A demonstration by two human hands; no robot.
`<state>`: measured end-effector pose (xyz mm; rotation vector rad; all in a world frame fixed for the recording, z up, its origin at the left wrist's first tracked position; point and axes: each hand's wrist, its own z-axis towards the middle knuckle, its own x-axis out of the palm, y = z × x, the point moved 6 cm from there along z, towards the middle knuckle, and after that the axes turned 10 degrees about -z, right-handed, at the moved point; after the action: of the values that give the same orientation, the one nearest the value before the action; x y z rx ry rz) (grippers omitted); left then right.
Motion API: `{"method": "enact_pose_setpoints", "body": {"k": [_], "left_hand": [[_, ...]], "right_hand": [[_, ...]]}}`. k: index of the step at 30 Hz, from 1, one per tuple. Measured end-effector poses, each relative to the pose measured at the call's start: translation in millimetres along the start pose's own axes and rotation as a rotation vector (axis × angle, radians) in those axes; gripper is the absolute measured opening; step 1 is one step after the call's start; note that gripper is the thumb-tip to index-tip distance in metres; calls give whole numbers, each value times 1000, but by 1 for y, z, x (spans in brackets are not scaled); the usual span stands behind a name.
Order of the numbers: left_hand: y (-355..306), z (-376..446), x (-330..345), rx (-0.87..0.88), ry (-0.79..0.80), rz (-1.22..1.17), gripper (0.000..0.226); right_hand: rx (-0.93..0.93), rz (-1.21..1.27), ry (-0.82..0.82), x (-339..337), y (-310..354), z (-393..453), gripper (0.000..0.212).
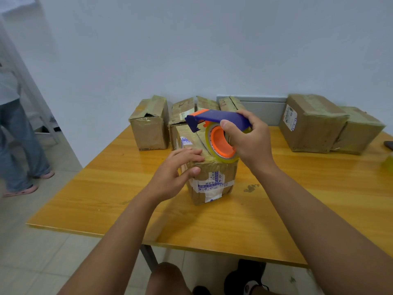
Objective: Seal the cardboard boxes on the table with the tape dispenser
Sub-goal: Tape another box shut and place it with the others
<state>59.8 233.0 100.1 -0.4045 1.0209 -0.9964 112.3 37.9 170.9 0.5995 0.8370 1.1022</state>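
Note:
A small cardboard box (212,182) with blue-and-white printed tape stands upright in the middle of the yellow wooden table (106,188). My left hand (176,171) rests on its top near edge, fingers straight across the flap, thumb against the front face. My right hand (248,141) grips a blue tape dispenser (214,117) with an orange core and a clear tape roll (221,143). The roll sits on the box top, just right of my left fingers. The dispenser's blade end points left and away from me.
Several more cardboard boxes (150,124) line the far table edge by the wall. Two larger boxes (312,122) sit at the back right. A dark object (389,144) lies at the right edge. A person (14,135) in jeans stands at the left.

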Motion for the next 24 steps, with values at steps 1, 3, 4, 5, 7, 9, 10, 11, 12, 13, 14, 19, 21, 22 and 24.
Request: {"method": "enact_pose_setpoints", "body": {"k": [1, 3, 4, 5, 7, 9, 10, 11, 12, 13, 14, 19, 21, 22, 24], "left_hand": [[1, 0, -2, -11, 43, -3, 31], [1, 1, -3, -27, 93, 32, 36], [0, 2, -3, -30, 98, 54, 38], [-1, 3, -3, -24, 90, 77, 38], [-4, 3, -3, -8, 60, 118, 40], [-4, 1, -3, -20, 32, 126, 44], [-4, -1, -3, -11, 6, 130, 45], [-4, -4, -3, 10, -43, 135, 46], [-4, -8, -2, 18, -120, 135, 47], [-2, -15, -2, -2, -229, 123, 49], [0, -24, -2, -42, -362, 100, 50], [-16, -73, 33, -130, -640, -62, 37], [-24, -77, 52, -169, -543, -118, 49], [-26, -76, 60, -189, -498, -124, 58], [-28, -71, 67, -240, -447, -127, 69]], "right_hand": [[0, -1, 1, 0, 0, 0, 44], [3, 4, -1, 0, -1, 1, 45], [5, 5, 0, 0, -1, 1, 45], [7, 7, 1, 0, -1, 1, 44], [8, 14, 5, 0, -1, 2, 41], [11, 18, 6, 0, -1, 2, 40], [13, 18, 4, 1, -2, 2, 41], [14, 17, 2, 1, -3, 3, 43], [13, 15, 3, 2, -3, 3, 44], [9, 14, 3, 2, -4, 3, 45], [4, 14, 4, 2, -4, 3, 45], [1, 21, 6, 2, -5, 3, 38], [13, 25, 2, 3, -5, 4, 37], [12, 24, -2, 3, -5, 4, 37], [6, 27, -7, 3, -3, 4, 32]]}}
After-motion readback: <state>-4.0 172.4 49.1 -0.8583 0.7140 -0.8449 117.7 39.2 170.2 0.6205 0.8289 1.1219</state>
